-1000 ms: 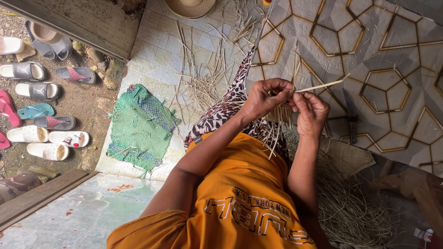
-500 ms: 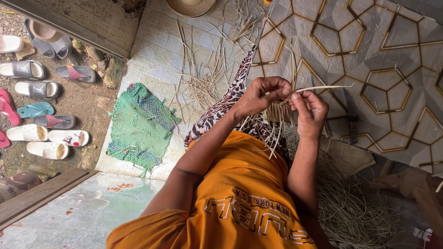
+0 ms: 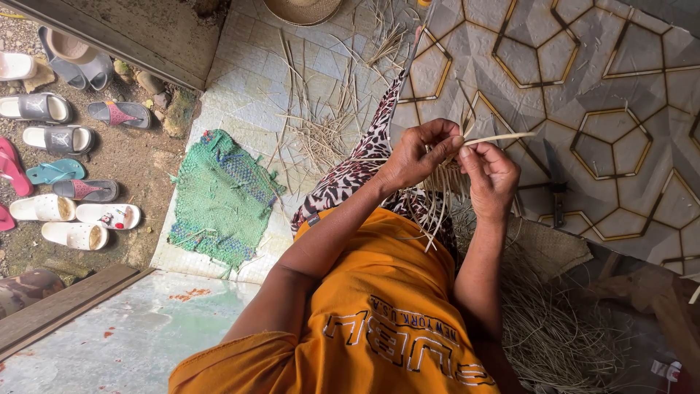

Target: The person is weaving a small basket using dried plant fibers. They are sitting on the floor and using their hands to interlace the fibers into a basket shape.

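Barely shifted since half a second back: pale strip tip dropped a touch, hands same spot. Left hand (image 3: 417,155) curled, fingertips pinching the near end of a pale reed strip (image 3: 502,137); right hand (image 3: 493,175) thumb and forefinger pressed together on the same strip just beside it. Strip flat, thin, straw-coloured, sticking out to the right over the mat. Held raised above the lap, likely so the loose bundle of strips (image 3: 437,204) can hang free below the hands. Bundle: stiff, dry, fibrous, fanning downward across an orange shirt (image 3: 394,292). Patterned floor mat (image 3: 598,66) far right, grey with gold hexagon lines, smooth. Knife (image 3: 558,186) flat on it, just right of the right hand, probably kept within reach. Tangled heap of reed offcuts (image 3: 554,335) near right. More loose strips (image 3: 321,124) scattered far left of the hands. Green woven rag (image 3: 219,197) left, coarse, frayed. Sandals (image 3: 65,211) in rows on dirt, far left. Woven hat (image 3: 302,9) at far edge.
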